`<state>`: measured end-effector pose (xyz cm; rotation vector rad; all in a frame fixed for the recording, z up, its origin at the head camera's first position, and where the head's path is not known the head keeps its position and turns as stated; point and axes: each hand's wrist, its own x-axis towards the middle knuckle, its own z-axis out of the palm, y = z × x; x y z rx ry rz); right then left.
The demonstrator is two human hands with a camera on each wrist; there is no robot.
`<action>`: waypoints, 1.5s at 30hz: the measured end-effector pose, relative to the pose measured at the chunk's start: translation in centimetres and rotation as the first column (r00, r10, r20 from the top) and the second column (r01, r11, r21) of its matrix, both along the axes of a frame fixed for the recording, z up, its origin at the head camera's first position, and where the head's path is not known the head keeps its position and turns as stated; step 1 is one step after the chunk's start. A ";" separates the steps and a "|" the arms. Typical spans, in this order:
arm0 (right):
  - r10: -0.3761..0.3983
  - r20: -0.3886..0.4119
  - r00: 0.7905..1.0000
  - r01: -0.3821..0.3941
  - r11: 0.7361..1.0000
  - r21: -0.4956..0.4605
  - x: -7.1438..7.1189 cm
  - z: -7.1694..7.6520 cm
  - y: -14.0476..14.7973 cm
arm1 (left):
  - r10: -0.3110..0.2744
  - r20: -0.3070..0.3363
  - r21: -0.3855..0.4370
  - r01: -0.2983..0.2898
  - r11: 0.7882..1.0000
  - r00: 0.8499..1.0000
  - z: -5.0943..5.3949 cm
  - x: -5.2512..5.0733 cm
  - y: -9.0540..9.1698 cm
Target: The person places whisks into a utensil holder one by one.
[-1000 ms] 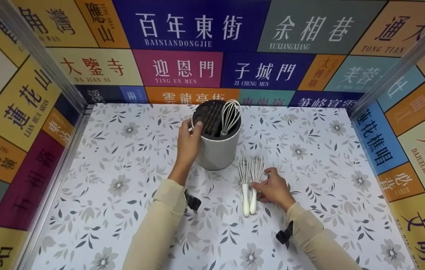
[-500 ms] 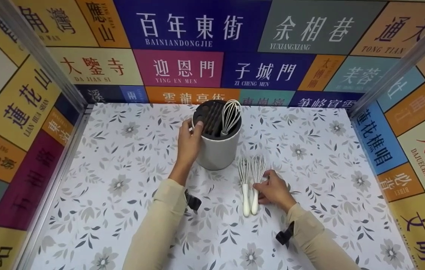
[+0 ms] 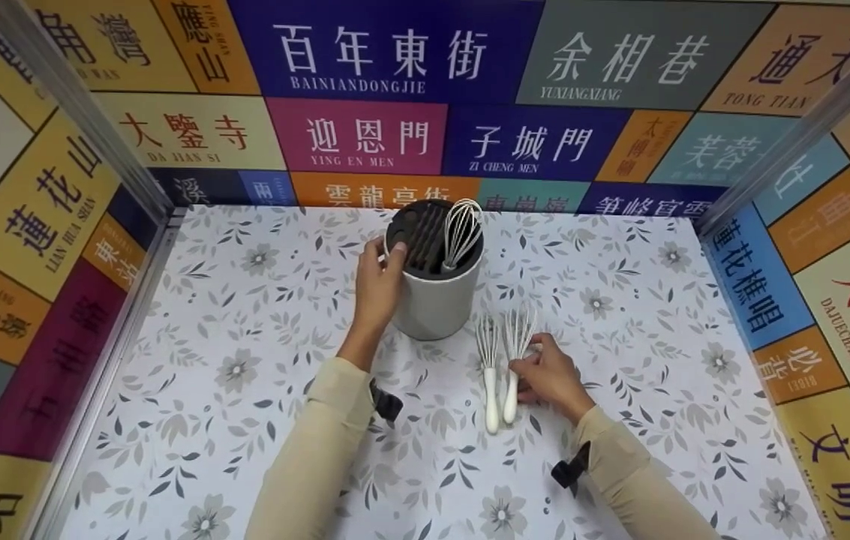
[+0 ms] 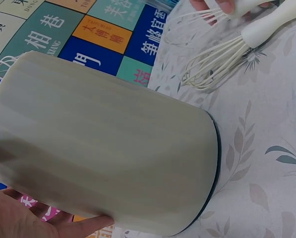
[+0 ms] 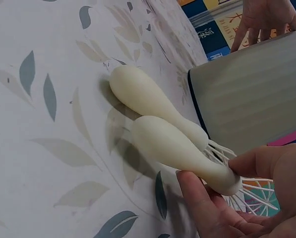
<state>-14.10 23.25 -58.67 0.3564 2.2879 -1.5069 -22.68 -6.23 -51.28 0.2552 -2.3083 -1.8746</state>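
A grey cylindrical holder (image 3: 434, 304) with a dark slotted top stands upright near the back of the table, and a whisk (image 3: 462, 234) sticks up from its right side. My left hand (image 3: 378, 289) grips the holder's left rim, thumb on top; in the left wrist view the hand (image 4: 33, 218) lies along the holder's side (image 4: 108, 144). In front and to the right, one white-handled whisk (image 3: 491, 390) lies on the table. Beside it my right hand (image 3: 551, 375) pinches a second whisk (image 3: 511, 394) near the top of its handle, also visible in the right wrist view (image 5: 177, 148).
The table (image 3: 244, 450) has a white cover printed with grey leaves and flowers. Panels with colourful lettering (image 3: 364, 135) rise at the back and both sides, with metal rails (image 3: 106, 360) along the corners.
My right hand has shifted slightly up and to the right with its whisk, whose handle now stands a little farther from the other one. The left hand and the holder look unmoved.
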 end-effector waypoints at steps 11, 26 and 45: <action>-0.007 -0.103 0.995 0.001 0.998 -0.061 -1.1 2.6 -1.1 | 0.010 -0.012 0.019 -0.010 1.000 1.000 0.0 0.0 0.0; -0.052 -0.275 0.960 -0.005 0.980 -0.201 -2.7 8.3 -3.6 | -0.002 0.007 0.010 0.002 1.000 1.000 -0.1 0.2 0.0; -0.093 -0.494 0.864 -0.044 0.965 -0.259 -5.2 14.5 -6.7 | 0.005 0.006 0.023 -0.005 1.000 1.000 -0.1 0.1 0.1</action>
